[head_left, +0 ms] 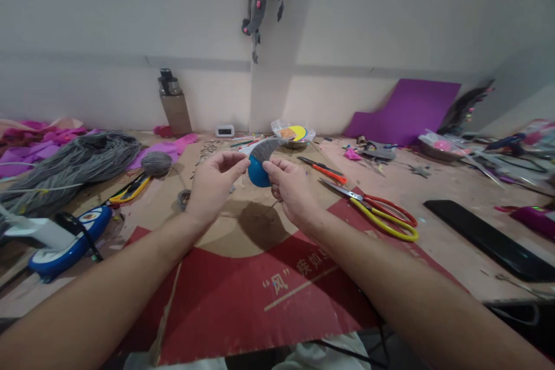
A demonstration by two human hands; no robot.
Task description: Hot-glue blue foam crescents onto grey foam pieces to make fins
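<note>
A curved, teardrop-shaped piece (259, 171) is held up above the cardboard. Its rounded lower end is smooth blue, while the bent upper part looks grey and fuzzy, as if covered in yarn. My right hand (292, 188) pinches its right edge between thumb and finger. On the opposite edge, the thumb and forefinger of my left hand (219, 182) close on the blue part. A small ring of grey yarn (184, 199) lies left of my left hand, and a strand leads toward a grey yarn ball (156, 163).
Red-and-brown cardboard (243, 306) covers the table's front. Scissors (377, 214) and an orange cutter (323, 170) lie right; a yellow cutter (130, 188), grey yarn hank (82, 162) and blue power strip (93, 228) lie left. A black slab (489, 237) rests far right.
</note>
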